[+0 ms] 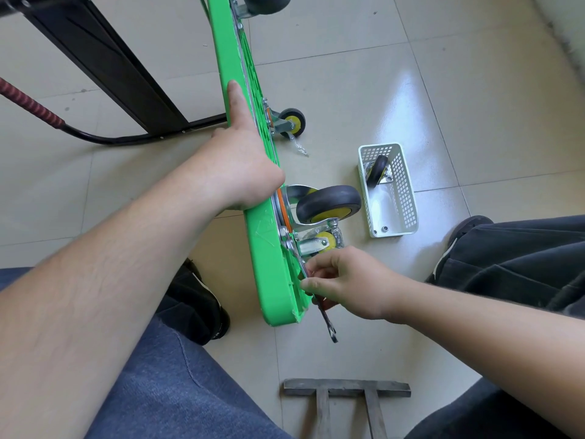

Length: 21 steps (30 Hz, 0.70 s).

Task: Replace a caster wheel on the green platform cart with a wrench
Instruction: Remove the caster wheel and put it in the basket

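Right hand (348, 282) pinches wrench (327, 324) — its head hidden behind cart (272, 264).

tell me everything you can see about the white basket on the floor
The white basket is a small rectangular bin, plastic by the look of it, with perforated grid walls and a solid rim. It stands upright on the pale tiled floor, to the right of the green cart, apart from it and from both hands. Inside, a spare caster wheel with a dark tyre and metal bracket leans at the far end; two small metal fasteners, perhaps nuts, lie at the near end.
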Motion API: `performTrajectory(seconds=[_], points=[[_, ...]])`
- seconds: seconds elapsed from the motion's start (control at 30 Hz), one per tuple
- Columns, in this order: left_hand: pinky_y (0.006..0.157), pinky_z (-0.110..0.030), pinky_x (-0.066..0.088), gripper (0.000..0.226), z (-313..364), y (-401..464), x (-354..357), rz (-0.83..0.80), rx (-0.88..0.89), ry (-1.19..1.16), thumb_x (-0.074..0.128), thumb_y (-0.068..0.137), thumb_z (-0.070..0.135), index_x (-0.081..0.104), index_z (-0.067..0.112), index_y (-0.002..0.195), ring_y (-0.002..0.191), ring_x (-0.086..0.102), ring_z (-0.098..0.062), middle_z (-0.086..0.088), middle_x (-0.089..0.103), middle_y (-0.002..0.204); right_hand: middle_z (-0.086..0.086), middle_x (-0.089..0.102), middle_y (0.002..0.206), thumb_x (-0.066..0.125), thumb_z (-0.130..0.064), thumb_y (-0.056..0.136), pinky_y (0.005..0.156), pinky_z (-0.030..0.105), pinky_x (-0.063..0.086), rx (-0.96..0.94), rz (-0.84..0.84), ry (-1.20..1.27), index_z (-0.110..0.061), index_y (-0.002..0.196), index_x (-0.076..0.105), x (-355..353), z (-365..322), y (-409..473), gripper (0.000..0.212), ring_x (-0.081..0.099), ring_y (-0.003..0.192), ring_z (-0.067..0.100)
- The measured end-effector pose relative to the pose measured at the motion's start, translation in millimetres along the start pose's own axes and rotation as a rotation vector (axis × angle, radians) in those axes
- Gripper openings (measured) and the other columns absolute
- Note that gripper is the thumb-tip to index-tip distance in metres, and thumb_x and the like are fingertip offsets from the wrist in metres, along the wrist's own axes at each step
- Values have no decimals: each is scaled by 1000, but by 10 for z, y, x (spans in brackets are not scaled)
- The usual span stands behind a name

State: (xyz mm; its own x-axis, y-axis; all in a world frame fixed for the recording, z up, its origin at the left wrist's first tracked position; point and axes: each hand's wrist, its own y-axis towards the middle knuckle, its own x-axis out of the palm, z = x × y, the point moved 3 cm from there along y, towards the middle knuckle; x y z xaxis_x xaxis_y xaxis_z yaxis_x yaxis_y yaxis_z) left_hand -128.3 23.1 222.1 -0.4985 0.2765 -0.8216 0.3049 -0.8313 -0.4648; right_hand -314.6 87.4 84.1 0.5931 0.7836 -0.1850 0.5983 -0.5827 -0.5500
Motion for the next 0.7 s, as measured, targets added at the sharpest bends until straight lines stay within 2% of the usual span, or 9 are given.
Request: performTrajectory(seconds=[0.07,0.17,0.3,0.43,0.5,0.57,0.63,0.7], points=[[47,-29,33,114,1,5,-7,5,-1,-2,59,94,19,-37,28,155,58,51,-22,-27,60,116,-14,65,65,71,-30,95,84,42,60,-46,18,-99,-35,76,63,-18,14,49,22,62,66,7],[46,-28,31,114,11,3,-11,13,-1,3,59,93,19,-36,27,156,56,49,-21,-19,49,98,-12,63,70,71,-29,96,79,37,55,-125,69,-198,-39,77,60,-47,28,102,23,57,68,7],[45,-28,30,113,17,9,-15,15,8,20,58,92,18,-35,26,156,54,47,-20,-16,46,96,0,60,75,69,-27,97,78,44,52,-231,121,-283,-27,78,58,-55,43,133,21,57,76,24],[45,-28,30,113,13,2,-18,7,4,15,58,93,18,-36,26,156,56,48,-21,-21,50,98,-2,52,70,67,-24,98,70,43,52,-324,185,-373,-36,72,45,-94,42,196,36,51,67,22],[45,-28,30,113,10,7,-16,4,3,18,58,93,18,-36,26,156,55,49,-20,-29,56,106,-1,53,71,68,-24,97,68,44,49,-360,217,-420,-24,78,51,-101,56,214,26,47,69,21],[45,-27,30,113,8,12,-14,4,4,20,58,93,18,-36,25,156,55,48,-20,-25,54,102,2,58,76,68,-25,97,70,45,49,-381,243,-440,-14,88,62,-96,69,221,16,49,74,23],[45,-27,30,113,11,16,-14,7,9,22,58,93,19,-36,25,156,55,48,-20,-18,48,97,5,62,81,68,-27,98,72,46,50,-393,254,-447,-12,97,67,-91,80,223,15,53,78,26],[45,-28,30,113,10,16,-7,5,6,23,58,93,18,-36,26,156,55,48,-20,-21,50,98,5,63,83,68,-26,98,73,45,50,-389,254,-454,-12,100,68,-94,82,212,15,54,79,26]])
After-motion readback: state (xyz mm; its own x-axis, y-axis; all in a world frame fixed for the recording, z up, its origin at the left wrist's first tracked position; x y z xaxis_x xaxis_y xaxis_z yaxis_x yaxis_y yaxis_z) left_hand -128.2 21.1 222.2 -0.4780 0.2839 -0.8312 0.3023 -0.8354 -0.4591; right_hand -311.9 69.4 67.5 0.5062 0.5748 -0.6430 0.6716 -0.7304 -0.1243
